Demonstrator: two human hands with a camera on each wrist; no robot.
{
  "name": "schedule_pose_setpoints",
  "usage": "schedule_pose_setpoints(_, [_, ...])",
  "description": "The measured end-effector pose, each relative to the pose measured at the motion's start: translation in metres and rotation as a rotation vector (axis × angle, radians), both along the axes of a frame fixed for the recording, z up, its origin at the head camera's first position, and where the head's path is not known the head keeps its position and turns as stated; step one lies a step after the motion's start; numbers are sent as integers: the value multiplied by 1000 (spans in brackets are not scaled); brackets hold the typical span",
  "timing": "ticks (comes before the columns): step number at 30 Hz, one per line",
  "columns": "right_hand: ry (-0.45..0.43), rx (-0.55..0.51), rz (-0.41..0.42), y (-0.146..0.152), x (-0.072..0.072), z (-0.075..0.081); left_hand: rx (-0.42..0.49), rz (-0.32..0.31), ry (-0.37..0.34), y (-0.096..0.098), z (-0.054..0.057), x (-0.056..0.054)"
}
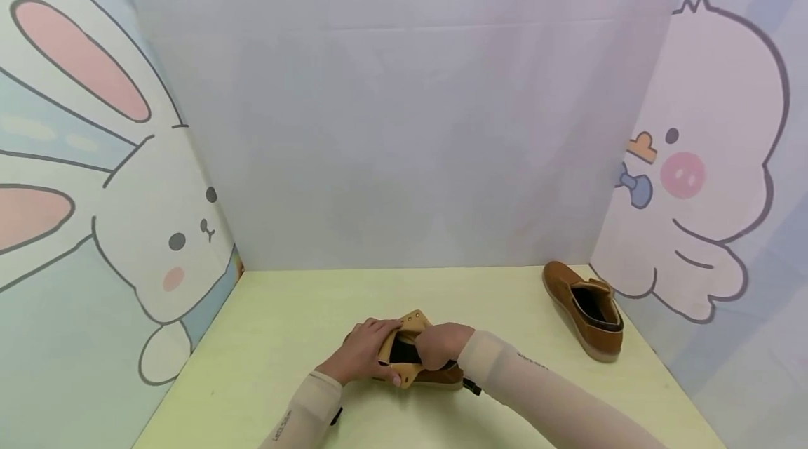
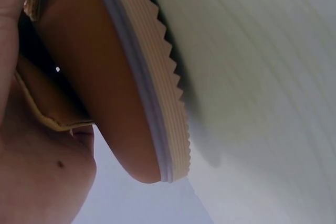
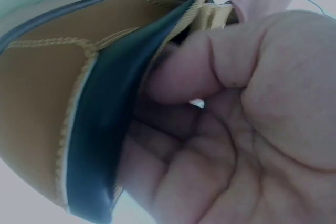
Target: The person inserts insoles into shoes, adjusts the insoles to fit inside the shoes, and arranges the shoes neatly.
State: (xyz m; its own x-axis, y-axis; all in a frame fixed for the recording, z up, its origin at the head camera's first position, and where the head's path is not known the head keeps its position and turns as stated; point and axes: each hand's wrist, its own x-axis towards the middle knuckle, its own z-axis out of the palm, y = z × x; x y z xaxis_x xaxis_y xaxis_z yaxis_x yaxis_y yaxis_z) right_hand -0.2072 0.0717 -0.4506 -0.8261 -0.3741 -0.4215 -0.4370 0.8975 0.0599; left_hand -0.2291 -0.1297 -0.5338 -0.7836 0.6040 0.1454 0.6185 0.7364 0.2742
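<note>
A brown leather shoe [image 1: 440,377] with tan flaps and a dark inside stands on the table in front of me. My left hand [image 1: 364,351] grips its flaps, fingers on the far one and thumb on the near one, spreading the mouth. From the right, my right hand [image 1: 444,344] reaches into that mouth. In the right wrist view its thumb and fingers bend in past the dark collar [image 3: 107,114], so the fingertips are hidden. Whether they hold anything inside does not show. A ridged pale sole [image 2: 165,93] appears in the left wrist view.
A matching brown shoe [image 1: 560,286] stands at the table's right side, toe toward the back wall. The pale yellow table [image 1: 284,309] is bounded by a plain back curtain [image 1: 404,154] and side panels printed with a rabbit and a chick.
</note>
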Motion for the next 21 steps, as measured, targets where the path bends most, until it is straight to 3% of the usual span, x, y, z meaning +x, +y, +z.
schedule_pose_setpoints(7, [-19, -123, 74, -3, 2, -7, 6, 4, 0, -1, -4, 2])
schedule_pose_setpoints(11, [-18, -105, 65, -2, 2, -8, 11, -5, 0, -1, -4, 2])
schedule_pose_setpoints(18, [52, -43, -35, 1, 1, 3, 8, 11, 1, -2, 3, -2])
schedule_pose_setpoints(21, [52, -11, -30, 1, 0, 7, 13, 20, 9, -2, 6, -4])
